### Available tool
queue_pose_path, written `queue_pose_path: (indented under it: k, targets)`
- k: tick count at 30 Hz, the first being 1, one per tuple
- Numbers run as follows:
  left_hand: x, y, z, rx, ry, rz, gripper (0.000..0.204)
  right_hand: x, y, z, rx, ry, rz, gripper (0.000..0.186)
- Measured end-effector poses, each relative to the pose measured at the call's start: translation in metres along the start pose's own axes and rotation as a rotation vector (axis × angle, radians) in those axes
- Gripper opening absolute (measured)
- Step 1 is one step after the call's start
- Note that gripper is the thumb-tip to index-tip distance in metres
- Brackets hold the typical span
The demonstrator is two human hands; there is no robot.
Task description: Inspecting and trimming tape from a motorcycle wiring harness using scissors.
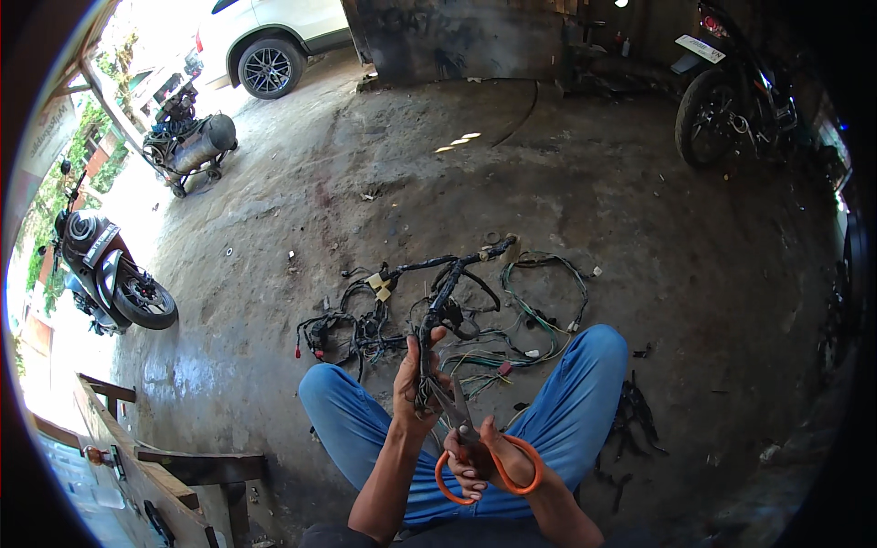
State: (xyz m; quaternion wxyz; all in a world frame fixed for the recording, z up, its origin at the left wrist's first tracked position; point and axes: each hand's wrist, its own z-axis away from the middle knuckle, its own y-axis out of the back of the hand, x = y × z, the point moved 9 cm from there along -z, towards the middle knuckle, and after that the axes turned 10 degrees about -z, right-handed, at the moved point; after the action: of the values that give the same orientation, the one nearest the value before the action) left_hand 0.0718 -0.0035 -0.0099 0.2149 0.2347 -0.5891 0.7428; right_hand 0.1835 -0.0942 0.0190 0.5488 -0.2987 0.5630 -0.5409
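Observation:
My left hand [411,384] grips a black taped section of wire harness [438,301] and holds it upright between my knees. My right hand [484,466] holds scissors with orange handles [528,475], their metal blades at the lower end of the bundle beside my left fingers. The rest of the harness spreads over the concrete floor, with black connectors, pale connectors [379,285] and loops of green and other coloured wires [548,321].
A scooter [100,260] and wheeled compressor [196,142] stand left, a white car [274,36] and motorcycle [713,110] farther back. A wooden frame [201,466] is at lower left. Black scraps [639,411] lie right of my blue-jeaned knee [594,365].

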Motion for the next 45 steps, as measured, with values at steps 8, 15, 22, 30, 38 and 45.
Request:
queue_pose_path:
  k: [8, 15, 22, 30, 38, 45]
  targets:
    - [0.002, -0.005, 0.002, 0.092, 0.01, 0.049, 0.049, -0.001, -0.002, 0.0, -0.013, 0.034, -0.001, 0.073]
    - [0.002, -0.009, 0.003, -0.007, -0.017, 0.035, 0.05, -0.003, -0.004, 0.003, -0.01, 0.034, -0.015, 0.072]
    - [0.005, -0.009, 0.003, -0.07, -0.043, -0.035, 0.053, -0.004, -0.012, 0.006, 0.012, -0.037, -0.145, 0.076]
    - [0.004, -0.016, 0.002, 0.039, -0.002, -0.336, 0.065, -0.003, 0.006, 0.0, 0.04, 0.071, -0.135, 0.07]
    - [0.001, -0.028, 0.001, 0.037, -0.063, -0.401, 0.062, -0.017, 0.009, -0.003, 0.138, 0.24, 0.104, 0.069]
    - [0.002, -0.03, -0.003, 0.024, -0.128, -0.546, 0.06, -0.024, 0.011, -0.003, 0.195, 0.294, 0.099, 0.065]
